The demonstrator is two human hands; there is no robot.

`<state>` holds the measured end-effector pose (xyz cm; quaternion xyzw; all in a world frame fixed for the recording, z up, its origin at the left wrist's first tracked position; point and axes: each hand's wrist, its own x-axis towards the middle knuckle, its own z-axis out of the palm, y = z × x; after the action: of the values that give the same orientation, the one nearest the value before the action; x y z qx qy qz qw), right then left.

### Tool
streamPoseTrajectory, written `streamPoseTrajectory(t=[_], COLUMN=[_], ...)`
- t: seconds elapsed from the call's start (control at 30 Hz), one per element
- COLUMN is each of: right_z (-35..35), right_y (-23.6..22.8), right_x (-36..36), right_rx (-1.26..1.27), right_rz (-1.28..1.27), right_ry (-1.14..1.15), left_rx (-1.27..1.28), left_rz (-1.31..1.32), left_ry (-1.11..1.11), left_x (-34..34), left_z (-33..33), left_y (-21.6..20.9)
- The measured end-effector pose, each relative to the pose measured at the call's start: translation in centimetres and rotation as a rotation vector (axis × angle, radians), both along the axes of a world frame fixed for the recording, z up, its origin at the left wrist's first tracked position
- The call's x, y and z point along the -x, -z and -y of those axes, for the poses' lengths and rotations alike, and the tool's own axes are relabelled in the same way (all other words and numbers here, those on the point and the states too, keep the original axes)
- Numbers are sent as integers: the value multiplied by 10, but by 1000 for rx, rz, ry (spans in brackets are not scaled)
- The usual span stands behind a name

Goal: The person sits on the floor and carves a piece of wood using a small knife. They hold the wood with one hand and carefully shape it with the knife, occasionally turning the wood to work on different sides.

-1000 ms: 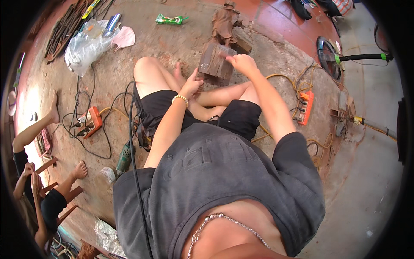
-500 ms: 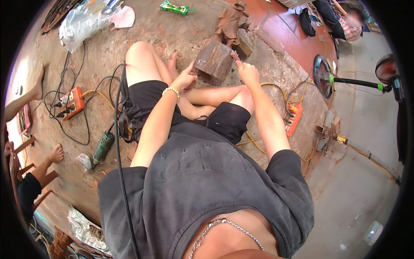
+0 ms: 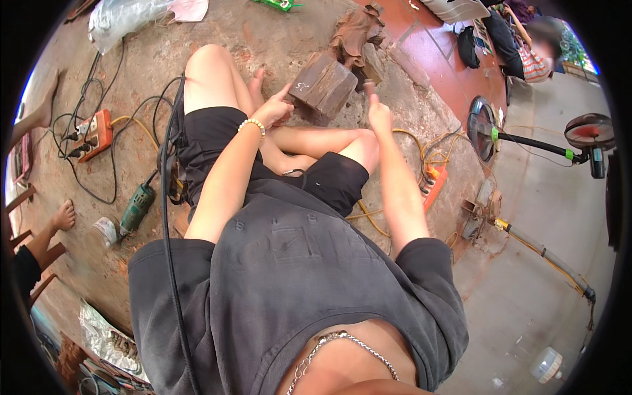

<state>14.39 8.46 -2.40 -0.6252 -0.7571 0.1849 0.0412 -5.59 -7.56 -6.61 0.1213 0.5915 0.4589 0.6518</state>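
A squared brown wooden block (image 3: 323, 84) with pale chalk-like marks stands on the floor beyond my crossed legs. Beside its left edge is my left hand (image 3: 274, 110), index finger pointing at the block and the other fingers curled. Whether that hand holds anything is hidden. My right hand (image 3: 380, 117) is closed, thumb up, around a short brown stick-like tool (image 3: 370, 87) whose end shows above the thumb. It is held to the right of the block, apart from it. A carved brown wooden piece (image 3: 356, 31) rests just behind the block.
A green power tool (image 3: 137, 209) lies by a small tub (image 3: 105, 232) at left. Orange power strips (image 3: 92, 135) with tangled cables flank me. A black cord (image 3: 172, 283) runs over my side. Fans (image 3: 482, 128) stand at right; other people sit at the edges.
My right hand and its tool have swung away from the block, to its right side. My left hand stays by the block's left edge. The whole view has shifted slightly.
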Motion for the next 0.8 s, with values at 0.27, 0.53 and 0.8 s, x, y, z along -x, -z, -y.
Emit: streamPoseTrajectory(t=[0.27,0.53,0.8], right_z=[39,31,29], right_y=[-2,-25,-32], right_x=[14,60,73], right_rx=[2,-197,-311], right_rz=[112,306,419], right_ry=[-628,-894,-798], left_rx=[-38,-24,-1], left_rz=[33,27,90], left_ry=[26,25,27], left_x=[2,2,5], left_z=[-1,3,5], left_y=[8,5,-1])
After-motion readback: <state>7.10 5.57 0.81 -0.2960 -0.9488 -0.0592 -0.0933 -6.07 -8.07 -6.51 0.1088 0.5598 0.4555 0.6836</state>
